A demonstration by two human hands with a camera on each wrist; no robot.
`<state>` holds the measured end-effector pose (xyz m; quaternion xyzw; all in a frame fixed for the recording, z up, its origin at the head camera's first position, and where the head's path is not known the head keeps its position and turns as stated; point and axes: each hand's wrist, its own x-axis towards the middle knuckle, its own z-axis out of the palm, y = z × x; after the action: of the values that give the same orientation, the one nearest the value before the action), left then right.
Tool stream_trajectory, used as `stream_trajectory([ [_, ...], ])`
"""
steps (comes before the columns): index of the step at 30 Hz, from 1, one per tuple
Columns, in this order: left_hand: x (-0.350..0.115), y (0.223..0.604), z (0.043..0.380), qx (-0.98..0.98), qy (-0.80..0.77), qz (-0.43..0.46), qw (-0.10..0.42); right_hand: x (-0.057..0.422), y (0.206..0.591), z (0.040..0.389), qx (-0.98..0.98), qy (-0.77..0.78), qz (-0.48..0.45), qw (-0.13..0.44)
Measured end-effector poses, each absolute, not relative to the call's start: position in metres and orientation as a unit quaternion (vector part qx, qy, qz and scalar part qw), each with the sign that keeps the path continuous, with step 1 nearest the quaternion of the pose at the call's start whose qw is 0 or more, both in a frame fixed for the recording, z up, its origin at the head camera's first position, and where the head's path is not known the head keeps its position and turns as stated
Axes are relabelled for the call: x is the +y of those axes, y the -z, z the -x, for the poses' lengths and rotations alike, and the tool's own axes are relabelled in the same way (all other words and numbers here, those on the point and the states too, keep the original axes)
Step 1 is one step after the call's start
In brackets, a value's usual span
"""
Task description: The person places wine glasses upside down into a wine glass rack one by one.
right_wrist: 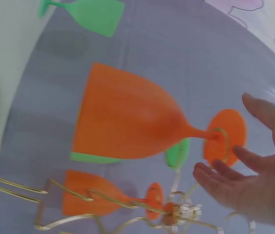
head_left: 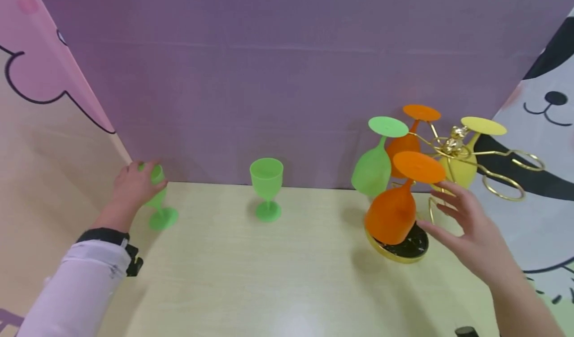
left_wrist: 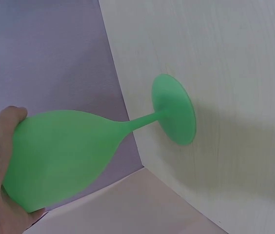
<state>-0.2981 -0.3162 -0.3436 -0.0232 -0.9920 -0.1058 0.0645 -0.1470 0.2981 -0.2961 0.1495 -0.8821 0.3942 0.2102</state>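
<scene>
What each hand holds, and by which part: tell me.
The left hand grips a green cup round its bowl, near the rim. The right hand holds nothing, just beside an orange cup.

From my remote seat I'm viewing a pale, faintly grained tabletop [head_left: 269, 277]. A green goblet [head_left: 266, 180] is standing upright near its back edge. Right of that goblet and nearer me, a gold-rimmed black rack base [head_left: 414, 242] is sitting flat. Well left of it, a second green goblet [left_wrist: 69, 153] is hovering or resting; I'm not managing to tell which.
</scene>
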Motion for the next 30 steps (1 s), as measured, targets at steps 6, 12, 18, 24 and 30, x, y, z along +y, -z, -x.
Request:
stream_trajectory([
  [6, -0.316, 0.343, 0.297, -0.992, 0.103, 0.028, 0.070, 0.303, 0.282, 0.138, -0.891, -0.377, -0.108, 0.228],
  [12, -0.318, 0.346, 0.300, -0.992, 0.107, 0.022, 0.063, 0.304, 0.265, 0.131, -0.878, -0.368, -0.130, 0.278],
  [18, -0.318, 0.344, 0.301, -0.993, 0.108, 0.016, 0.054, 0.307, 0.235, 0.137, -0.876, -0.355, -0.110, 0.306],
  [24, -0.318, 0.343, 0.302, -0.993, 0.104, 0.017, 0.055, 0.319, 0.204, 0.158, -0.902, -0.315, -0.073, 0.286],
  [30, -0.318, 0.344, 0.304, -0.993, 0.103, 0.023, 0.052, 0.338, 0.177, 0.193, -0.940, -0.245, -0.055, 0.231],
])
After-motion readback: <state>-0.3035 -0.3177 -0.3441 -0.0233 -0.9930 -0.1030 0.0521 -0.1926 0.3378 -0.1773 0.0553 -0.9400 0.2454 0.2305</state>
